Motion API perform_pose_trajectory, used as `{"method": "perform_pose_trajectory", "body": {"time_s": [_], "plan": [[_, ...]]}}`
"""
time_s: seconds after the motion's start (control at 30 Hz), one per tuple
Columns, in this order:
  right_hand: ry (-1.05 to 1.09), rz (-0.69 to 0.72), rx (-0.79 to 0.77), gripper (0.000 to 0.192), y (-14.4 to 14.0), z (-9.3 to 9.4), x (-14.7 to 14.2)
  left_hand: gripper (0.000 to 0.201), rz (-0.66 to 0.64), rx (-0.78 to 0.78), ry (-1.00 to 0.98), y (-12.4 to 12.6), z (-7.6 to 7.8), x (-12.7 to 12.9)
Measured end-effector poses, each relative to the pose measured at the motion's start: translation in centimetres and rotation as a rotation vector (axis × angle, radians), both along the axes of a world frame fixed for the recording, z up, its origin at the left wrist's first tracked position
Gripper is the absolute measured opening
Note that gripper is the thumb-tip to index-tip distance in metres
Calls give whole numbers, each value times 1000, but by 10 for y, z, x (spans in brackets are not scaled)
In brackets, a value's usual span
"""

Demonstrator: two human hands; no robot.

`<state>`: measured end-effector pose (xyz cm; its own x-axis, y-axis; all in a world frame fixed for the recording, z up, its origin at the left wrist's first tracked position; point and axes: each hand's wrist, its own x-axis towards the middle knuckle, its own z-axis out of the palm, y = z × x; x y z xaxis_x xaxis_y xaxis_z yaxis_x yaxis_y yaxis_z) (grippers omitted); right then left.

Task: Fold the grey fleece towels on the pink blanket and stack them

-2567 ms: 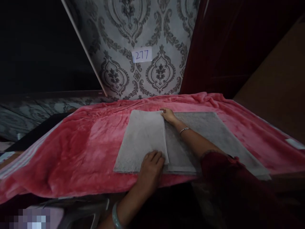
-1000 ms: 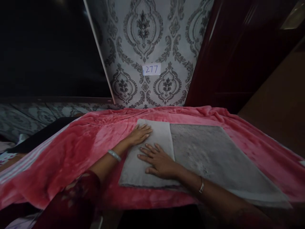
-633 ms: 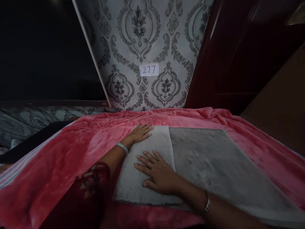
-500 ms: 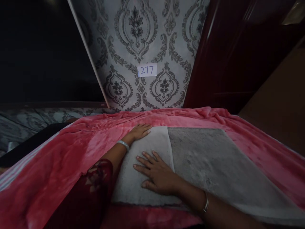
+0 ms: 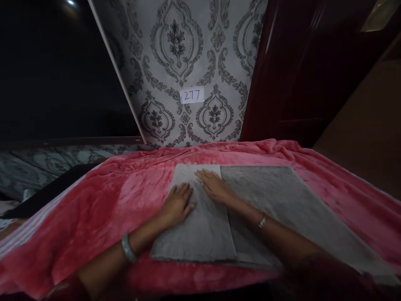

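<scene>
A grey cloth (image 5: 275, 196) lies flat on a pink plush blanket (image 5: 103, 209). Its left part is folded over into a lighter flap (image 5: 200, 238) whose edge runs down the cloth's middle. My left hand (image 5: 177, 205) rests on the flap's left edge, fingers stretched forward and thumb apart. Nearer the far end of the flap, my right hand (image 5: 213, 186) lies flat with its fingers pointing up and to the left. Neither hand grips anything. Each wrist wears a bracelet.
Behind the blanket is patterned wallpaper (image 5: 177, 46) with a paper label (image 5: 192, 95) reading 277. A large dark screen (image 5: 62, 75) stands at the left. A glossy dark red panel (image 5: 291, 75) rises at the right.
My right hand has slid away from me to the flap's far end. My left hand has drawn back toward me along the left edge. The camera view has shifted slightly.
</scene>
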<state>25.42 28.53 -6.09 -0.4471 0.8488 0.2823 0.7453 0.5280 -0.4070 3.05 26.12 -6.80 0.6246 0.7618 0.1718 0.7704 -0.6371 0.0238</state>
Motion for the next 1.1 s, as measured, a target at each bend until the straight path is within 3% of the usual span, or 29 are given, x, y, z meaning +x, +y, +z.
{"method": "perform_pose_trajectory", "body": {"time_s": [0.13,0.33,0.5,0.63,0.77,0.9,1.1], "plan": [[-269,13,-116,58,32,-4,10,60,-77,9,29,-35,-18,8],[-368,-205,-146,61,59,-16,35,60,-101,25,22,-32,-19,7],[-381,-343,-195,58,69,-3,44,60,-94,13,29,-34,-16,8],[-369,-408,-134,61,47,6,26,55,-83,-3,-25,-36,-12,9],[-324,-181,-25,62,1,-6,1,40,-136,20,-165,-37,-8,9],[-304,-107,-60,62,-24,-18,-7,34,-173,37,-224,-40,-8,10],[-346,-166,-157,62,-37,-1,-13,31,-105,73,-295,-40,-3,2]]}}
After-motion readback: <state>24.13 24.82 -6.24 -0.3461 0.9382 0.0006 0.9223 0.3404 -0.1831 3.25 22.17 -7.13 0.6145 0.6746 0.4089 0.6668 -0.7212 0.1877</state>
